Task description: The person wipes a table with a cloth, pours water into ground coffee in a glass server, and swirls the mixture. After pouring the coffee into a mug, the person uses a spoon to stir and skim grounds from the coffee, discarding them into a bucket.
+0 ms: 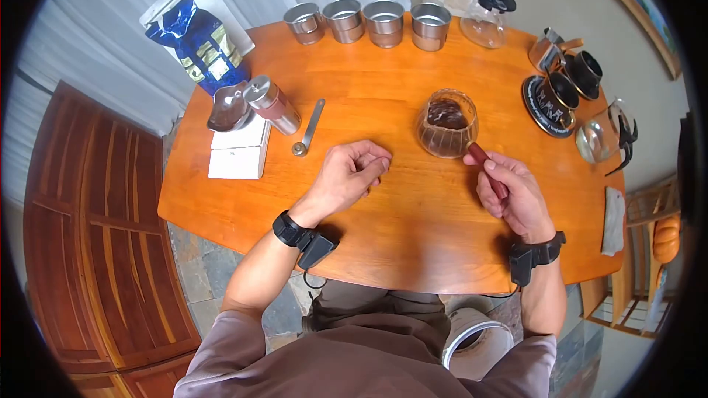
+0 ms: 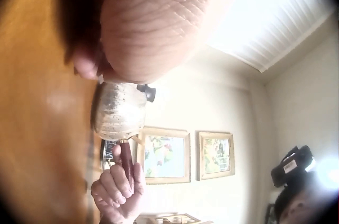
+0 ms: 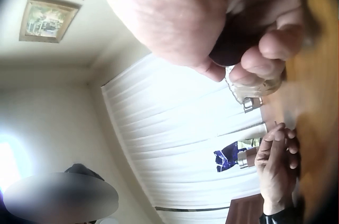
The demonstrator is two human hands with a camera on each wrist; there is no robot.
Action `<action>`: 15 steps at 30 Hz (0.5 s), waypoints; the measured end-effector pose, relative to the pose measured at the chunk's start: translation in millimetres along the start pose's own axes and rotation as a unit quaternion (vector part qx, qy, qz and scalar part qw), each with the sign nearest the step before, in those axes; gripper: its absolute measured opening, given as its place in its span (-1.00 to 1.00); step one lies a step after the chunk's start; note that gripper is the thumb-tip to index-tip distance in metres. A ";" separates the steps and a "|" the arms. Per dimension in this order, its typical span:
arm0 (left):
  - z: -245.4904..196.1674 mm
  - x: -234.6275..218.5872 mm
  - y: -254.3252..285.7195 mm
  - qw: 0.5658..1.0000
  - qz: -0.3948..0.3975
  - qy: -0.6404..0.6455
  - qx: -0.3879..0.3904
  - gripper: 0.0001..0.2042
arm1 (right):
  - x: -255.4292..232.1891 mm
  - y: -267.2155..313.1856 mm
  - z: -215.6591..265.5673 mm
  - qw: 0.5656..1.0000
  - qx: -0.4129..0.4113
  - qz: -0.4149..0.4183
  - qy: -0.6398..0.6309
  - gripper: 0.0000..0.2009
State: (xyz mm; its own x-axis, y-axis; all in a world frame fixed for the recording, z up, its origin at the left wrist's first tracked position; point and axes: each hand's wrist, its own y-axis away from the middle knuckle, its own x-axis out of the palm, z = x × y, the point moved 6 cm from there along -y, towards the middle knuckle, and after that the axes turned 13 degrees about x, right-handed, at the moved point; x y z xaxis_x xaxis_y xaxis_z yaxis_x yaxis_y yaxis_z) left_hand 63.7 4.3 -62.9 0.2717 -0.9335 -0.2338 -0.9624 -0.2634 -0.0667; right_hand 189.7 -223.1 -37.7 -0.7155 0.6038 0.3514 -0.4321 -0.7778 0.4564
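Note:
A ribbed round glass pot stands near the middle of the wooden table, dark liquid or grounds showing inside. Its dark red wooden handle points toward my right hand, whose fingers and thumb wrap around it; in the left wrist view the handle rises out of the fist. My left hand hovers over the table to the left of the pot, fingers loosely bent and thumb near the index finger, with nothing visible in it. The right wrist view shows those bent fingers from the side.
Left of my hands lie a metal scoop, a hand grinder, a white box bearing a dark dish, and a blue bag. Several metal cups line the back. A black tray with cups and a glass server stand right.

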 end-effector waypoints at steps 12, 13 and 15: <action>-2.9 -0.5 1.7 1.000 0.015 -0.018 -0.002 -0.86 | -1.0 10.0 1.8 0.998 -0.002 0.030 0.058 -0.72; -3.4 -0.9 1.9 1.000 0.016 -0.019 -0.004 -0.86 | 1.2 11.1 0.9 0.998 0.007 0.039 0.051 -0.72; -3.2 -1.2 2.0 1.000 0.015 -0.022 0.000 -0.85 | 4.5 10.4 -1.8 0.998 0.015 0.047 0.043 -0.72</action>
State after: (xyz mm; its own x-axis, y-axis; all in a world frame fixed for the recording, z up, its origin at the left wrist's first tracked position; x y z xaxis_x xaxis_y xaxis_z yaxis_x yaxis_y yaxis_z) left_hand 61.4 4.2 -59.7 0.2417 -0.9294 -0.2789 -0.9703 -0.2347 -0.0588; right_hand 181.0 -228.7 -32.8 -0.7968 0.5106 0.3231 -0.3454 -0.8237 0.4497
